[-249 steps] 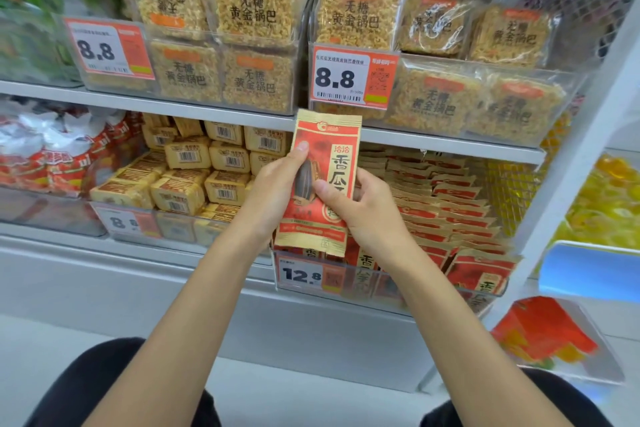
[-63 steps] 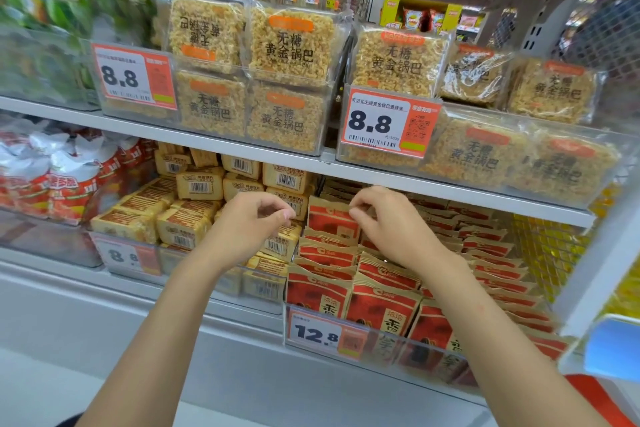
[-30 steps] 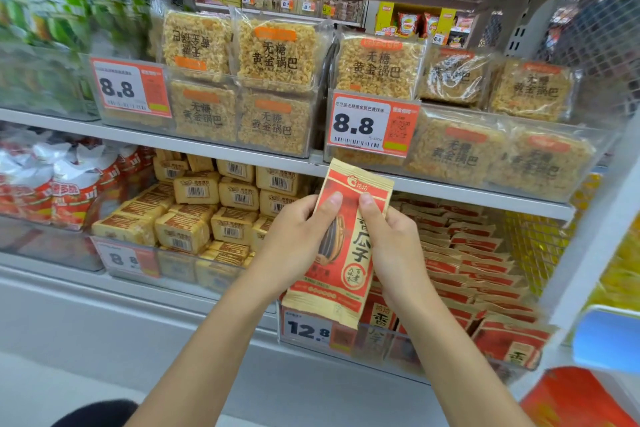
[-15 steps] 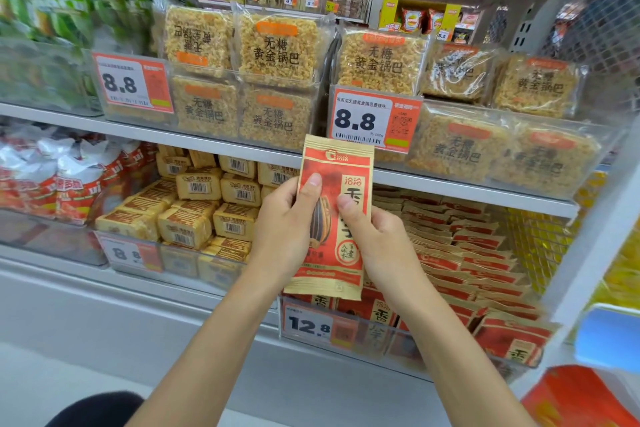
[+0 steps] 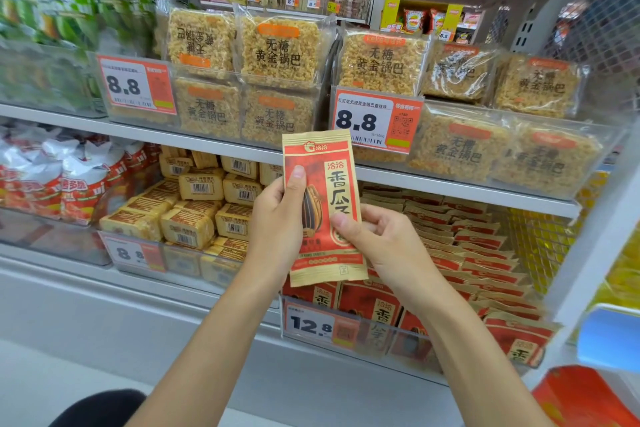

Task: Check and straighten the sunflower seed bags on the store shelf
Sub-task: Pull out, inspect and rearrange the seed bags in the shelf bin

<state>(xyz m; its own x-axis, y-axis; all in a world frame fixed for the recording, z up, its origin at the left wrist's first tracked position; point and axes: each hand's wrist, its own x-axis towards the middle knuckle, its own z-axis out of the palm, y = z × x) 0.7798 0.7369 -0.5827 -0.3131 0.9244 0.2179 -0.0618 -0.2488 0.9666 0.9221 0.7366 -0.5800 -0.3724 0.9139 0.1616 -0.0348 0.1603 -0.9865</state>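
The sunflower seed bag [image 5: 320, 163], tilted 1 second ago, now stands upright and face-on before the shelf [image 5: 450, 188], above the row of bags [image 5: 485, 253]. The left hand [image 5: 277, 222] grips its left edge, the right hand [image 5: 384, 243] pinches its right. Inspection seems underway; reshelving remains.

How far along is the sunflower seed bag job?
Done: the shelved bags lie in even, overlapping rows. In hand: the left hand and right hand hold one bag upright, front toward the camera. Left: setting it back behind the 12.8 price tag.
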